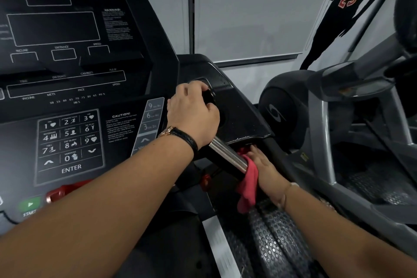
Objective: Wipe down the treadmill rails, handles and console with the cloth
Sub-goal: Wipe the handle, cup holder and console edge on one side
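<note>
Beside the chrome handle (228, 156), the right hand (266, 169) presses 1 red cloth (249, 187) against it, fingers straight. Farther up, the left hand (194, 113) wraps the handle's black top, hiding it. Beyond: 1 console (67, 52), 1 neighbouring machine (293, 101).

Pale grey matte wall panels (248, 7) fill the back, split by a dark vertical frame strip (191, 7). A thin grey horizontal ledge (257, 57) runs along the foot of the right panel. Upper right on the wall is a black silhouette decal of a ball player (352, 13) with a red number 23, partly cut off by the frame edge. Right side holds a second exercise machine: rounded black plastic housing (279, 106) with a pale logo, grey metal tube frame (320, 142), and black dimpled footplate (372, 185) low down. Light is dim, cool and even, with soft reflections on the wall. No floor visible.
</note>
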Demonstrator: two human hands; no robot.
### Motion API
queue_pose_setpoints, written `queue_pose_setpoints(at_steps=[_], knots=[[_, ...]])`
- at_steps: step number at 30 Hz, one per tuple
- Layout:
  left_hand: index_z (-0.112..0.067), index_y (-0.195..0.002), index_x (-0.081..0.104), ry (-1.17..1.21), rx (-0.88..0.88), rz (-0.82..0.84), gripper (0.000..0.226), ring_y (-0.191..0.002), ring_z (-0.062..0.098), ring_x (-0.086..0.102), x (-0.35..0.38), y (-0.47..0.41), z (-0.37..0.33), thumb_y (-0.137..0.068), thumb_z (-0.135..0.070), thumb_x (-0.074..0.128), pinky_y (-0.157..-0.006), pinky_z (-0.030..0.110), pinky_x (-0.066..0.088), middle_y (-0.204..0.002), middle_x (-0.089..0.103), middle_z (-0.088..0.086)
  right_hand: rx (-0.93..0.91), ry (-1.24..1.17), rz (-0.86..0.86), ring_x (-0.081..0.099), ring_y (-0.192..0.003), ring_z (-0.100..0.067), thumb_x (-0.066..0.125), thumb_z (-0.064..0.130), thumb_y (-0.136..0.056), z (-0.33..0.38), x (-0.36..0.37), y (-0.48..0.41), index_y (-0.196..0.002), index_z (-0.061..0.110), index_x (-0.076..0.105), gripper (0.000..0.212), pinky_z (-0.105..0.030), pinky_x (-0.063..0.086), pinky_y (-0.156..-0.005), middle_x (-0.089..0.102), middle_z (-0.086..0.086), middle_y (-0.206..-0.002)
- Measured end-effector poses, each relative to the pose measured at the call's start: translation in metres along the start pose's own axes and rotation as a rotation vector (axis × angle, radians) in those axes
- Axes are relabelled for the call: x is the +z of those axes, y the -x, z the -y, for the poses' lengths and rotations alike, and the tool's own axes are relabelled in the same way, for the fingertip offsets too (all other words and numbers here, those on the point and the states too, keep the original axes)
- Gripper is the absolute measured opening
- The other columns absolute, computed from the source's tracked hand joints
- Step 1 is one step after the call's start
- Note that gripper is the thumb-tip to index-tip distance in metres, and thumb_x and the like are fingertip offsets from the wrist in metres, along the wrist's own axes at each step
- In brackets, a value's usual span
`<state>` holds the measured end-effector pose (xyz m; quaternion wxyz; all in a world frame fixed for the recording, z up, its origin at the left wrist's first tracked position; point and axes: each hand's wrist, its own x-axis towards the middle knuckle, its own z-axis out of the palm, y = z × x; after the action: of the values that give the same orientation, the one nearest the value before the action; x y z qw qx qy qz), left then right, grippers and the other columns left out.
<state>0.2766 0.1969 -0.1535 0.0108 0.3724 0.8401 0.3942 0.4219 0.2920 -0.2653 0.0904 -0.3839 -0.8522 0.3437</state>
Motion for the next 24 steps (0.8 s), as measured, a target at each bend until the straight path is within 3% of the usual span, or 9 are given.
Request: queue_pose_setpoints(at_steps=[2,5,7,10,13,15,19,21,24], knots=[[-0.027,-0.123,0.043,0.012,-0.011,0.002,0.037,-0.116,0.022,0.041,0.001,-0.001,0.000,-0.087,-0.023,0.048,-0.103,0.041,0.038,-0.130,0.036,-0.001,-0.014,0.026,0.079,0.021,-0.142,-0.022,0.031,0.008,-0.101,-0.008,0.003,-0.008,-0.137,0.004,0.042,0.038,-0.026,0.015,-0.115,0.023,-0.014,-0.152],[-0.027,-0.123,0.043,0.019,-0.004,-0.008,0.036,-0.118,0.021,0.040,0.002,0.000,0.001,-0.087,-0.023,0.048,-0.102,0.040,0.039,-0.131,0.035,-0.002,0.015,-0.014,0.071,0.057,-0.103,-0.016,0.038,0.007,-0.098,-0.010,0.001,-0.024,-0.122,0.001,0.055,0.031,-0.027,0.045,-0.095,0.057,-0.004,-0.112],[-0.027,-0.123,0.043,0.020,-0.011,-0.008,0.036,-0.118,0.020,0.040,0.002,-0.001,0.001,-0.088,-0.023,0.048,-0.101,0.040,0.040,-0.131,0.035,-0.002,0.041,0.065,0.202,0.053,-0.114,-0.036,0.035,0.008,-0.098,-0.006,-0.006,-0.034,-0.129,-0.006,0.047,0.036,-0.044,0.042,-0.100,0.056,-0.020,-0.120],[-0.028,-0.123,0.042,0.031,-0.044,0.007,0.036,-0.115,0.020,0.041,0.002,-0.002,0.001,-0.088,-0.023,0.049,-0.098,0.041,0.043,-0.132,0.034,-0.003,0.230,-0.010,0.261,0.043,-0.127,-0.035,0.032,0.006,-0.099,-0.004,-0.008,-0.042,-0.134,-0.005,0.041,0.038,-0.038,0.035,-0.105,0.044,-0.023,-0.138],[-0.028,-0.123,0.042,0.039,-0.065,0.012,0.036,-0.114,0.019,0.041,0.001,-0.001,-0.001,-0.088,-0.023,0.049,-0.096,0.040,0.044,-0.132,0.033,-0.003,0.065,0.041,0.180,0.034,-0.135,-0.023,0.025,0.009,-0.100,0.004,-0.014,-0.029,-0.141,0.004,0.034,0.042,-0.026,0.021,-0.111,0.037,-0.011,-0.146],[-0.029,-0.123,0.042,0.041,-0.059,0.002,0.037,-0.115,0.018,0.040,0.001,-0.001,-0.001,-0.088,-0.022,0.049,-0.096,0.039,0.044,-0.132,0.033,-0.004,-0.064,-0.032,0.111,0.036,-0.134,-0.026,0.025,0.017,-0.096,-0.002,-0.006,-0.013,-0.135,0.001,0.043,0.046,-0.026,0.017,-0.113,0.044,-0.017,-0.141],[-0.029,-0.122,0.043,0.069,-0.057,-0.010,0.036,-0.115,0.019,0.042,0.002,-0.002,-0.001,-0.087,-0.021,0.050,-0.094,0.040,0.046,-0.130,0.034,-0.005,-0.161,-0.546,-0.152,0.051,-0.117,-0.012,0.039,0.051,-0.080,0.002,0.015,0.026,-0.108,0.032,0.061,0.040,-0.036,0.037,-0.106,0.059,0.005,-0.119],[-0.029,-0.122,0.043,0.068,-0.062,-0.008,0.036,-0.114,0.018,0.042,0.002,-0.002,0.001,-0.087,-0.022,0.050,-0.092,0.039,0.047,-0.127,0.033,-0.007,-0.311,-0.451,-0.140,0.042,-0.121,-0.005,0.053,0.047,-0.071,0.006,0.016,0.043,-0.111,0.040,0.051,0.041,-0.024,0.033,-0.106,0.047,0.016,-0.123],[-0.031,-0.121,0.043,0.062,-0.058,-0.004,0.035,-0.111,0.017,0.043,0.003,-0.002,0.001,-0.088,-0.022,0.050,-0.087,0.039,0.049,-0.121,0.031,-0.011,-0.515,-0.119,-0.073,0.034,-0.131,-0.011,0.067,0.032,-0.065,-0.019,0.007,0.036,-0.133,0.024,0.035,0.076,-0.016,0.025,-0.110,0.038,0.005,-0.137]])
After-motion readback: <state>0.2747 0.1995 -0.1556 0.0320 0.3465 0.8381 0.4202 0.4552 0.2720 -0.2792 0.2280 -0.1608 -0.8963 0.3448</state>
